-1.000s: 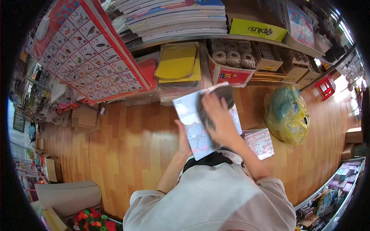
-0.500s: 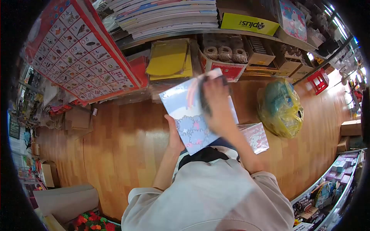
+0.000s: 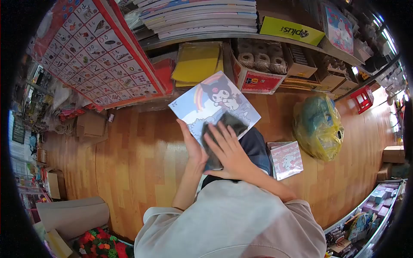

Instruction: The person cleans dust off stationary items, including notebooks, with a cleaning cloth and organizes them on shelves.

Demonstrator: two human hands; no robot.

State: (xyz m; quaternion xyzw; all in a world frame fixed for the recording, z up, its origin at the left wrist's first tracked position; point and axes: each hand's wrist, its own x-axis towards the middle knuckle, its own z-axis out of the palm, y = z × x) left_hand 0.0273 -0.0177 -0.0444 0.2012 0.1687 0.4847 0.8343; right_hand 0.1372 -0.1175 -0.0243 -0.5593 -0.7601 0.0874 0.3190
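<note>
A light blue book (image 3: 206, 103) with a rainbow and a cartoon figure on its cover lies tilted above my lap. My left hand (image 3: 192, 144) holds it by its lower left edge, thumb against the cover. A dark cloth (image 3: 234, 122) rests on the lower part of the cover. Over the cloth, my right hand (image 3: 227, 150) lies with its fingers spread, pressing it against the book. Right of my knee, a small stack of pink-covered books (image 3: 287, 161) sits on the wooden floor.
A yellow plastic bag (image 3: 318, 127) stands on the floor at the right. Ahead are a shelf with stacked books (image 3: 202, 17), yellow folders (image 3: 195, 64) and a box of twine rolls (image 3: 260, 81). An alphabet chart (image 3: 101, 56) stands at the upper left.
My right hand and the dark cloth have moved from the upper right of the cover down to its lower part. The book has turned, and its cartoon figure now shows.
</note>
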